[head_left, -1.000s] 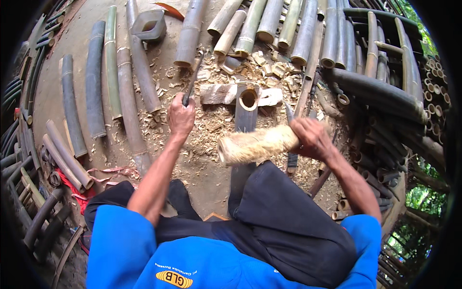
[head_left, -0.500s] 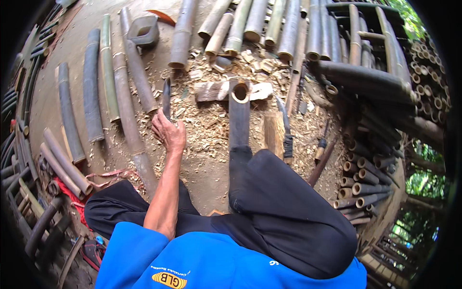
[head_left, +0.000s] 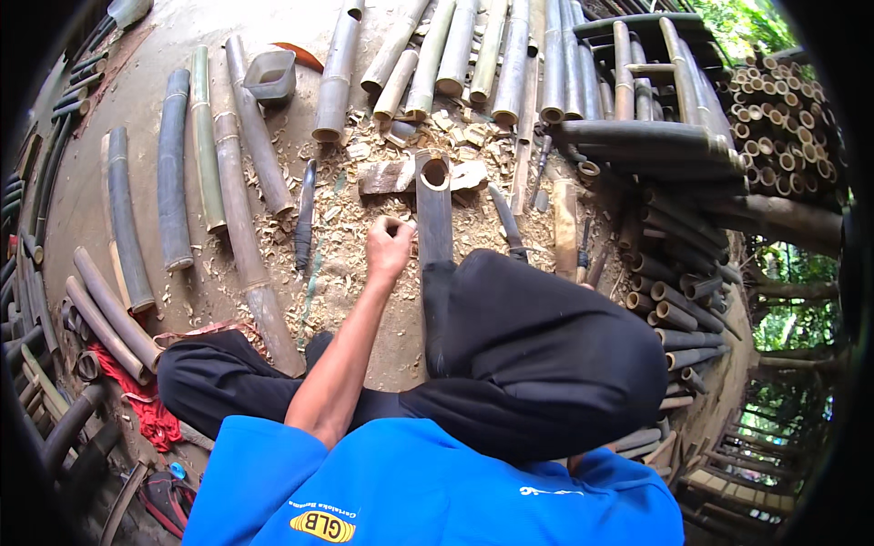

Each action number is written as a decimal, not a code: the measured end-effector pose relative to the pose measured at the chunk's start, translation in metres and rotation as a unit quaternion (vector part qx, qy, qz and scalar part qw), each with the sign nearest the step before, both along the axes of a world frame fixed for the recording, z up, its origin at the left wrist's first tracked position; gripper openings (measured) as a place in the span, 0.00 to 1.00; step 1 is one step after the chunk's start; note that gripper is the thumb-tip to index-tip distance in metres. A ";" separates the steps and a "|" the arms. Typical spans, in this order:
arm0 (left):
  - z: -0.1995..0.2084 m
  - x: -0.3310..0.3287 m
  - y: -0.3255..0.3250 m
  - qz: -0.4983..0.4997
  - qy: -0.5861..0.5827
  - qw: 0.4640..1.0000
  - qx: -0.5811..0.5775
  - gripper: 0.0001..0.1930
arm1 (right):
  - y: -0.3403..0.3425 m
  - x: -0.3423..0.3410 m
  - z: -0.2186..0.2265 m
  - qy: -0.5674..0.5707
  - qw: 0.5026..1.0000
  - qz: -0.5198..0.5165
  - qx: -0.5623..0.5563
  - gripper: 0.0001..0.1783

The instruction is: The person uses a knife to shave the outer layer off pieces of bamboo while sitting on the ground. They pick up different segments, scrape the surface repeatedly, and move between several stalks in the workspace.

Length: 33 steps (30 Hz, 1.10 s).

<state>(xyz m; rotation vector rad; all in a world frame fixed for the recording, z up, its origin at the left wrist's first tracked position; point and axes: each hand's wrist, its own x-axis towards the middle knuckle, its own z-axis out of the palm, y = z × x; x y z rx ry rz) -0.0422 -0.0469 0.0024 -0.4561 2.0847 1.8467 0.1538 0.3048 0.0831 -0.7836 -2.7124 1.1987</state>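
Head view: a dark bamboo tube (head_left: pixel 434 214) lies lengthwise on the dirt floor (head_left: pixel 382 318), running straight away from the seated person. Its far end is cut open, showing a round hollow mouth with a pale rim, and rests against a short wooden block (head_left: pixel 387 176). Its near end disappears under the person's black-trousered knee (head_left: pixel 537 337). The skin of the tube is dark grey-brown and smooth, with no node rings plain to see on the visible length.

The left hand (head_left: pixel 390 246) sits just left of the tube, about midway along its visible part, fingers curled in and pressed together into a loose fist; the knuckles touch or nearly touch the tube's left side, and whether anything small is pinched inside the grip cannot be told. The right hand is out of sight behind the knee.

Left of the grip, a dark-handled knife (head_left: pixel 304 218) lies on pale wood shavings (head_left: pixel 350 218), apart from the hand. Right of the tube, beyond the grip, a second blade (head_left: pixel 503 218) lies on the floor, and further right a pale split length of bamboo (head_left: pixel 565 217). Ahead of the grip, past the block, rows of green and brown bamboo poles (head_left: pixel 473 55) lie side by side.
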 end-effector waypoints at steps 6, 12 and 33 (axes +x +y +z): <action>-0.048 -0.002 -0.027 0.057 -0.129 0.983 0.115 0.10 | -0.106 0.077 0.232 0.260 0.922 0.139 -0.251 0.32; -0.040 0.017 -0.039 -0.030 -0.180 0.973 0.145 0.14 | -0.111 0.030 0.227 0.160 0.976 0.125 -0.075 0.21; -0.076 0.014 -0.118 0.120 -0.164 0.976 0.081 0.11 | 0.211 -0.102 -0.151 -0.214 0.949 -0.071 0.221 0.23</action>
